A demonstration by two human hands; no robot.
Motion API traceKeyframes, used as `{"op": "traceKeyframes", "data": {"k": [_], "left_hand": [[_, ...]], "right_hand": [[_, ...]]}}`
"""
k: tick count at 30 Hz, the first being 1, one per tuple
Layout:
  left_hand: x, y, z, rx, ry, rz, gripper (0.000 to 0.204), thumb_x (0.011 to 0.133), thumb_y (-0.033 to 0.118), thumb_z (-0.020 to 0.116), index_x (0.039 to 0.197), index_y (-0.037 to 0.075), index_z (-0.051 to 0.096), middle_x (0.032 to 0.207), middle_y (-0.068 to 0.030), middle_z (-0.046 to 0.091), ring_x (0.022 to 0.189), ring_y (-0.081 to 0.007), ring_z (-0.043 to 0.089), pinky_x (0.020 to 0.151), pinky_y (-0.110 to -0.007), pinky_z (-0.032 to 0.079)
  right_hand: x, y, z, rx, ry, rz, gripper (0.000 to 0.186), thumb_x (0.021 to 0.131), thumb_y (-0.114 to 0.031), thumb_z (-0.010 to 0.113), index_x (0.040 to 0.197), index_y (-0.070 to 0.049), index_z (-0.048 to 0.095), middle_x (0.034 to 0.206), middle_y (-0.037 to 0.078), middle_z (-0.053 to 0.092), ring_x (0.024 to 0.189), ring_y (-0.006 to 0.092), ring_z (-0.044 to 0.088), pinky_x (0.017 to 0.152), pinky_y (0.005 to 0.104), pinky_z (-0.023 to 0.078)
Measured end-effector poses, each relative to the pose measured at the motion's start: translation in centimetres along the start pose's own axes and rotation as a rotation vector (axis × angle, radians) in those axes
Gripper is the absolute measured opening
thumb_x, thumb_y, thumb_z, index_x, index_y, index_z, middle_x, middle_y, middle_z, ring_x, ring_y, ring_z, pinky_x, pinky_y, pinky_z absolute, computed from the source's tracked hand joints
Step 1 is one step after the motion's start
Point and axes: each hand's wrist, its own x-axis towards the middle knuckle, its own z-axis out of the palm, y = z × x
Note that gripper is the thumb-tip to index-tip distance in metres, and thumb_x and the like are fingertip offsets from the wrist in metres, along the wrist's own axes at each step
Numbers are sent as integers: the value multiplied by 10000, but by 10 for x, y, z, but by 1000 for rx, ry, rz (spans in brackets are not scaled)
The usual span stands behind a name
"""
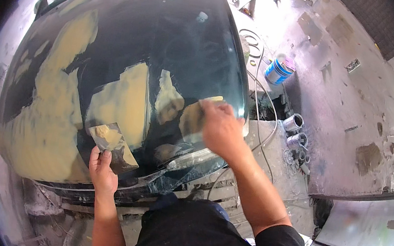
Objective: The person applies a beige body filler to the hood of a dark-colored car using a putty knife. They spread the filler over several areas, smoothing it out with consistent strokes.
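A dark car hood (187, 47) lies in front of me, with several patches of yellow putty (128, 96) spread over it. In my left hand (103, 173) is a flat, thin putty board (125, 158), gripped at its near left edge above the hood's front. A lump of yellow putty (108, 135) sits on the board. My right hand (225, 129) is at the hood's right front, over another putty patch (191, 122). Its fingers are curled together and blurred by motion. A thin yellow edge shows just beyond them; whatever they hold is mostly hidden.
Along the hood's front right corner is a headlight (192, 159). On the floor to the right stand a blue and white can (279, 70) and open tins (293, 122) near a stained wall (358, 109). A hose (273, 128) runs across the floor beside the car.
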Motion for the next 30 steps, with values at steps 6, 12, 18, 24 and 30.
{"op": "traceKeyframes", "data": {"k": [6, 12, 18, 24, 30], "left_hand": [[-4, 5, 4, -27, -40, -12, 301, 997, 87, 609, 1284, 3, 583, 1238, -61, 643, 1126, -152, 582, 1031, -315, 422], [-1, 5, 3, -20, -21, -31, 302, 997, 83, 604, 1287, 3, 581, 1238, -65, 642, 1127, -154, 584, 1033, -318, 423], [-1, 7, 1, 5, -26, -8, 301, 993, 70, 602, 1285, 1, 583, 1236, -66, 643, 1125, -150, 582, 1035, -314, 417], [2, 8, 7, 14, -43, -2, 306, 993, 95, 617, 1282, -1, 586, 1225, -61, 644, 1118, -151, 579, 1030, -311, 414], [-1, 4, 1, 29, -25, -4, 296, 998, 103, 614, 1273, -2, 588, 1228, -58, 641, 1118, -146, 576, 1031, -312, 414]], "right_hand": [[-65, -26, 44, 9, 50, -144, 612, 827, -78, 559, 1433, -86, 474, 1455, 82, 525, 1284, 304, 478, 873, 615, 430], [-103, -11, 93, -59, 156, -214, 620, 834, -98, 576, 1448, -121, 496, 1524, 36, 483, 1321, 265, 438, 914, 588, 405], [-66, 13, 35, -45, 207, -34, 583, 848, -44, 543, 1417, -141, 454, 1357, 60, 578, 1263, 304, 510, 893, 575, 425], [16, 48, -3, 63, 119, 3, 507, 878, -119, 521, 1384, -92, 501, 1196, 118, 664, 1217, 341, 543, 870, 667, 449], [-52, 6, 30, 6, 55, -56, 583, 819, -22, 552, 1387, -117, 460, 1265, 114, 634, 1239, 349, 533, 831, 582, 459]]}}
